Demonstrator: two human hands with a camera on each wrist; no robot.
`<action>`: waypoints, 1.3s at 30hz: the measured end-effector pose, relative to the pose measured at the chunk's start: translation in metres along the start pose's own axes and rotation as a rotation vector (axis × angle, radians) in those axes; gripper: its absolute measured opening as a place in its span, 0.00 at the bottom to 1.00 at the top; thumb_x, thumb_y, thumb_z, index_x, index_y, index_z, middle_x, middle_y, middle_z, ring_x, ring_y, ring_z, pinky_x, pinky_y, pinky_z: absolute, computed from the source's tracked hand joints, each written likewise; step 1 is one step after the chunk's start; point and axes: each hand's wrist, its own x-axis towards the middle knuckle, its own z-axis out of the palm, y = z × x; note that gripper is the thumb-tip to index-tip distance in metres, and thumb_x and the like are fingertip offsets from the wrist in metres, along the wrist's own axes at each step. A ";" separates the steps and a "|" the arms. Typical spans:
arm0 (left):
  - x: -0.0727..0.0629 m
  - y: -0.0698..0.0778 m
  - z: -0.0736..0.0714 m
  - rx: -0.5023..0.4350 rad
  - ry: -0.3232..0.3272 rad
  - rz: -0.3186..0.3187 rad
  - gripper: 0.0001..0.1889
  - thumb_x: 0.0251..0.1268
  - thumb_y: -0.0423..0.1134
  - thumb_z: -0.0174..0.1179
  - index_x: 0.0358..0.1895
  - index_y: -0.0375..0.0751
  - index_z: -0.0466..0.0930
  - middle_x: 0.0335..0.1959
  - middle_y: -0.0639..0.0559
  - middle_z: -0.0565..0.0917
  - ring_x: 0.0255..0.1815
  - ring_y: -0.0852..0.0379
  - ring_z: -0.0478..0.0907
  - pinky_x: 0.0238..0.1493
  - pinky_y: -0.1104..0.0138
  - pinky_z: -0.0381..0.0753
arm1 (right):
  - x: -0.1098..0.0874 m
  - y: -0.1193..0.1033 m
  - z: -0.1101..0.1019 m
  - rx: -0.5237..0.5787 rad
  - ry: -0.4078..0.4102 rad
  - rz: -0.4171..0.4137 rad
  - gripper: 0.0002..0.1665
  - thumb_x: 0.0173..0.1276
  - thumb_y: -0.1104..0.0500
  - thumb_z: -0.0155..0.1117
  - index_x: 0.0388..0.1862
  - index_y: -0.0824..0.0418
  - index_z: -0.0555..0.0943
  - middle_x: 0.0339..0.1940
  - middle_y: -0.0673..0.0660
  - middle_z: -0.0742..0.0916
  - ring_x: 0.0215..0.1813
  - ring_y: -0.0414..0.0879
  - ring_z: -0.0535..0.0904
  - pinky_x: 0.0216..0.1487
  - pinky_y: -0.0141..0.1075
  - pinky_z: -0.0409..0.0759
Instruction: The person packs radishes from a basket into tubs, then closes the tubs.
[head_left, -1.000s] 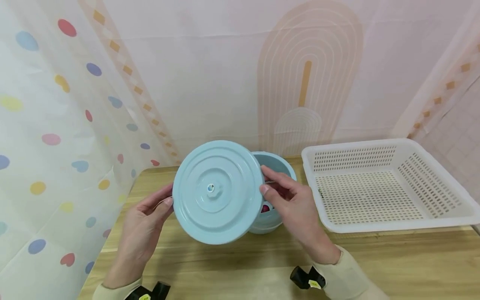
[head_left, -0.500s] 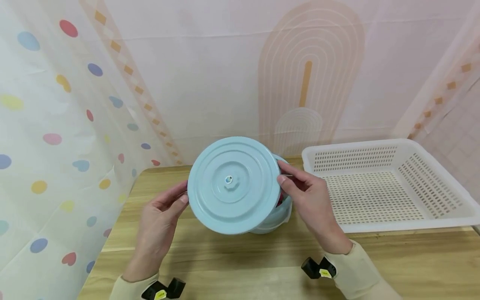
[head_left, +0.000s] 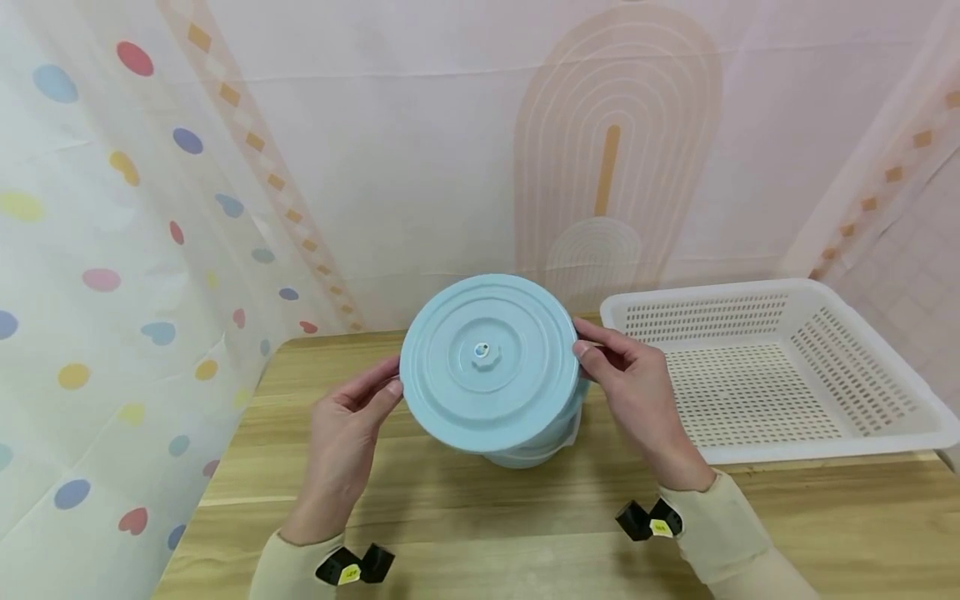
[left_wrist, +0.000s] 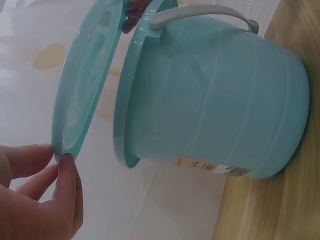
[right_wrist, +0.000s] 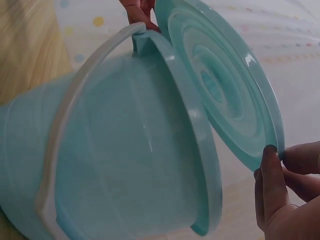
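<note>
Both hands hold a round light-blue lid (head_left: pixel 442 392) by opposite edges, above a light-blue bucket (head_left: pixel 540 442). My left hand (head_left: pixel 345 442) pinches the left rim between thumb and fingers. At the right rim, my right hand (head_left: pixel 637 392) pinches the same way. In the head view the lid covers the bucket's mouth. A gap shows between the lid (left_wrist: pixel 75 95) and the rim of the bucket (left_wrist: pixel 215 95) in the left wrist view. The right wrist view shows the lid's ridged underside close over the bucket (right_wrist: pixel 125 140), whose pale handle (right_wrist: pixel 55 135) hangs down its side.
A white perforated plastic basket (head_left: pixel 765 454) stands on the wooden table (head_left: pixel 480 533), to the right of the bucket. Behind the table hangs a patterned curtain (head_left: pixel 420 167), which continues down the left side with coloured dots and hearts.
Both hands have carried the lid to the right, from beside the bucket to over it. Red contents that showed inside the bucket are now hidden beneath the lid.
</note>
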 end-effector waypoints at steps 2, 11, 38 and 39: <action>0.003 -0.003 0.003 0.008 0.005 -0.003 0.21 0.69 0.23 0.63 0.64 0.23 0.78 0.50 0.51 0.90 0.51 0.56 0.86 0.57 0.66 0.82 | 0.002 0.002 -0.002 -0.027 -0.002 0.016 0.21 0.75 0.61 0.66 0.64 0.65 0.83 0.57 0.64 0.87 0.48 0.39 0.86 0.50 0.33 0.85; 0.011 -0.015 0.011 0.052 -0.013 -0.013 0.19 0.70 0.26 0.63 0.62 0.26 0.81 0.50 0.51 0.90 0.52 0.56 0.86 0.57 0.65 0.83 | 0.010 0.013 -0.010 -0.048 -0.007 0.071 0.22 0.76 0.61 0.64 0.65 0.69 0.81 0.61 0.66 0.85 0.47 0.37 0.86 0.51 0.32 0.85; 0.018 -0.025 0.021 0.149 -0.018 -0.085 0.18 0.71 0.28 0.63 0.62 0.30 0.83 0.53 0.45 0.87 0.51 0.56 0.83 0.54 0.70 0.81 | 0.021 0.029 -0.019 -0.220 -0.023 0.085 0.19 0.77 0.63 0.61 0.63 0.69 0.83 0.59 0.64 0.87 0.65 0.52 0.80 0.53 0.21 0.77; 0.018 -0.025 0.021 0.155 -0.019 -0.086 0.18 0.71 0.28 0.63 0.62 0.30 0.83 0.53 0.45 0.87 0.51 0.57 0.83 0.54 0.70 0.81 | 0.021 0.030 -0.019 -0.224 -0.024 0.087 0.19 0.77 0.63 0.61 0.63 0.68 0.83 0.59 0.64 0.87 0.65 0.52 0.80 0.53 0.21 0.77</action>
